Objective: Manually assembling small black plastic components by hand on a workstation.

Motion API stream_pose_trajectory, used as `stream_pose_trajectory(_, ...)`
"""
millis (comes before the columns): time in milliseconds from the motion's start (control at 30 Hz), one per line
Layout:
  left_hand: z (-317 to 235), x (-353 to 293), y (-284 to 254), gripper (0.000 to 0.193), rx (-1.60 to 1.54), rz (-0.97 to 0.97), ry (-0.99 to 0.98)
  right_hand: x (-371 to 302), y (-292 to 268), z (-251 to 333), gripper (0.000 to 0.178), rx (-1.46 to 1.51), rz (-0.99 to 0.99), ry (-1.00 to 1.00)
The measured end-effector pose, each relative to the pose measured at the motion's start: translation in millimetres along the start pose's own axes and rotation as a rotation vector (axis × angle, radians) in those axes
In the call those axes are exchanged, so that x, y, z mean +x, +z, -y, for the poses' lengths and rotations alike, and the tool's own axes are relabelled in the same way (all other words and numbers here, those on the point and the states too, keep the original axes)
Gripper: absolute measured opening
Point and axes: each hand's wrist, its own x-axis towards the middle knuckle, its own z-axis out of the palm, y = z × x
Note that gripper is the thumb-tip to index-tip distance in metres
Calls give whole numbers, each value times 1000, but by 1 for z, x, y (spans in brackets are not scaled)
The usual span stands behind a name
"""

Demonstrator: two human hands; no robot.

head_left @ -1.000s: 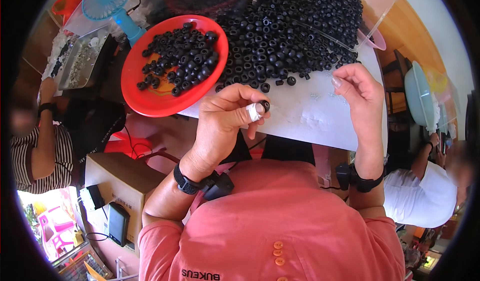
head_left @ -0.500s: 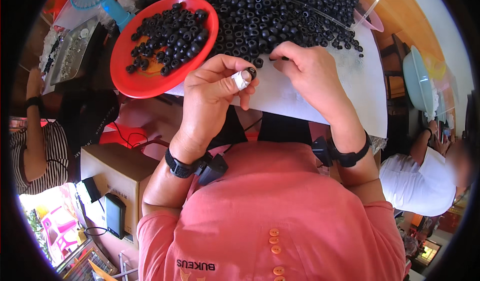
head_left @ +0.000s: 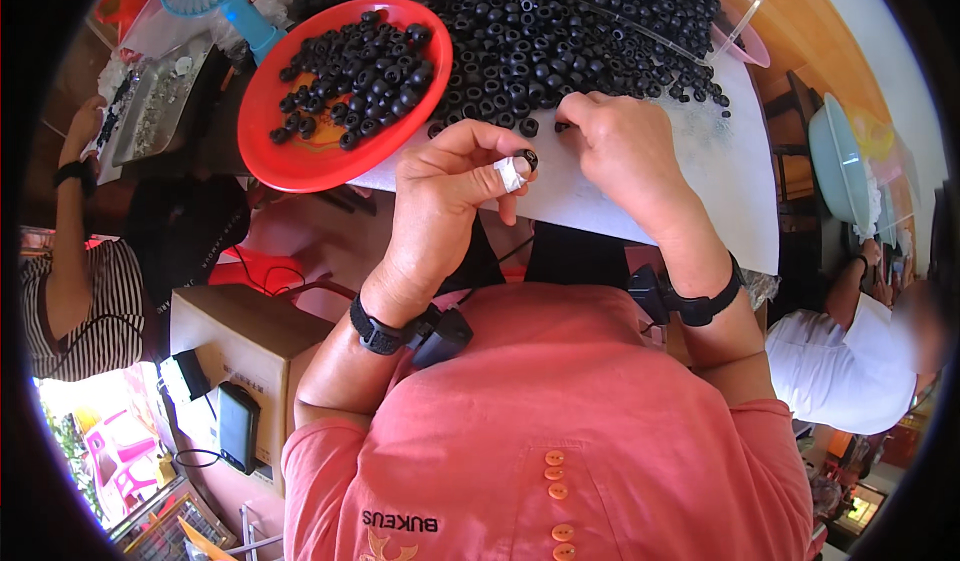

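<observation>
My left hand (head_left: 440, 186) pinches a single black bead (head_left: 530, 158) between its white-taped thumb and its fingers, above the near edge of the table. The bead is round with a hole facing up. To the right, my right hand (head_left: 625, 146) is closed with its fingertips low at the near edge of a large heap of black beads (head_left: 560, 41). A dark piece, apparently another bead, shows at those fingertips, mostly hidden by the fingers. Left of my hands, a red plate (head_left: 262, 151) holds a smaller lot of black beads (head_left: 365, 86).
The white tabletop (head_left: 740, 181) carries the heap. A clear rod (head_left: 650, 33) lies across the beads. Beyond stand a blue fan (head_left: 250, 26), a metal tray (head_left: 160, 111) and a pale blue basin (head_left: 838, 161). Other people sit at left and right. A cardboard box (head_left: 235, 336) stands at lower left.
My right fingers have drawn closer together at the edge of the heap. The left hand still pinches its bead. The whole view has shifted slightly.
</observation>
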Motion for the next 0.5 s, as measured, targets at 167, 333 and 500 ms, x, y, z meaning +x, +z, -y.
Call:
stream_pose_trajectory(167, -2, 0, 4, 18, 86, -20, -15, -6, -7, 4, 4, -16, -2, -41)
stream_pose_trajectory(333, -2, -1, 6, 16, 94, -37, -22, -32, -22, -1, 4, 18, 7, -14)
stream_pose_trajectory(500, -2, -2, 11, 17, 126, -53, 11, -44, -17, -7, 7, 60, -14, -11)
